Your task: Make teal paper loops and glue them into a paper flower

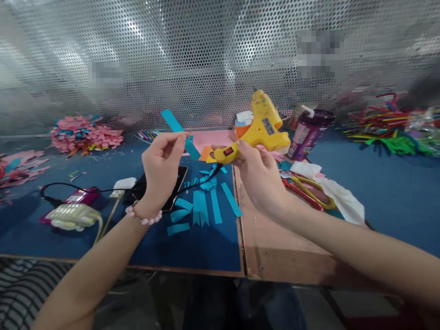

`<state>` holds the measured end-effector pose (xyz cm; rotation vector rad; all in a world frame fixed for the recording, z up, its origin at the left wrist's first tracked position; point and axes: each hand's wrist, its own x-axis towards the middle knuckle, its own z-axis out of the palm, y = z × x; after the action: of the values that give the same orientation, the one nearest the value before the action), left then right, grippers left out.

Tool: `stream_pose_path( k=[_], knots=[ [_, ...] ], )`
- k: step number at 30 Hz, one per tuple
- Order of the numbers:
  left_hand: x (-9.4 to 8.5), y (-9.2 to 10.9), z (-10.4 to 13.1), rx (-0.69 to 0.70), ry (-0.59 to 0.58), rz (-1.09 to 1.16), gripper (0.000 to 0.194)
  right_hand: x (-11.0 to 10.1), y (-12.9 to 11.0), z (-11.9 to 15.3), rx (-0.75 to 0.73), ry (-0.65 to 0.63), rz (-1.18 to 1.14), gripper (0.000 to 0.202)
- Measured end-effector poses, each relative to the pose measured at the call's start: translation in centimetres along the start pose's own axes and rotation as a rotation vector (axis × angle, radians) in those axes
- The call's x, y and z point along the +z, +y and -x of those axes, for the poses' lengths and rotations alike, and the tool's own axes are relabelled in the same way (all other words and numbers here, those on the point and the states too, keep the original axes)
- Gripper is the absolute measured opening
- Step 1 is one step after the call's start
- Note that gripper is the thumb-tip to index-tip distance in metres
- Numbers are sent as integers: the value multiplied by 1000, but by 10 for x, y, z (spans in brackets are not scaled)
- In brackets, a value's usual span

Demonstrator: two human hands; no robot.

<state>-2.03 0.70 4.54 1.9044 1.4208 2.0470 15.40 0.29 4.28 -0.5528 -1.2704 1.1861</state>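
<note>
Between the thumb and fingers of my left hand [164,160] is a blue paper strip [173,120], held slanting above the table. My right hand [257,172] grips a yellow glue gun [264,123] by its handle, nozzle pointing up. A black cord runs from the handle's end down to the left. Below the hands lie several loose blue strips [215,206] and a small folded blue paper piece [208,183]. Pink paper [206,138] and orange paper [205,153] lie behind them. My right fingertips are partly hidden by the glue gun.
A power strip [74,215], a white plug [124,185] and a dark phone [177,188] are at left. Scissors with red handles [304,196], white tissue [338,197] and a purple cup [311,133] stand or lie at right. Pink paper bundles [82,135] sit at back left.
</note>
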Motion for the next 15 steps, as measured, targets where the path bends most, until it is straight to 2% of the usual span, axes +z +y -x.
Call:
stream_pose_path(
  k=[2, 5, 6, 9, 11, 13, 15],
  knots=[
    [1, -17, -5, -93, 11, 74, 19, -2, -7, 5, 49, -57, 2, 23],
    [2, -33, -9, -176, -48, 139, 23, -4, -15, 21, 155, -115, -26, 24],
    [3, -35, -10, -184, -66, 147, 30, -5, -17, 27, 192, -125, -34, 26],
    [4, -35, -7, -185, -113, 204, 69, -8, -20, 47, 298, -110, -46, 29],
    [5, -33, -3, -209, -138, 249, 79, -11, -19, 57, 352, -87, -43, 30],
    [7, -32, 2, -265, -172, 243, 68, -14, -18, 63, 383, -92, -46, 29],
    [8, -32, 7, -319, -229, 199, 48, -18, -15, 64, 402, -129, -19, 26]
  ],
)
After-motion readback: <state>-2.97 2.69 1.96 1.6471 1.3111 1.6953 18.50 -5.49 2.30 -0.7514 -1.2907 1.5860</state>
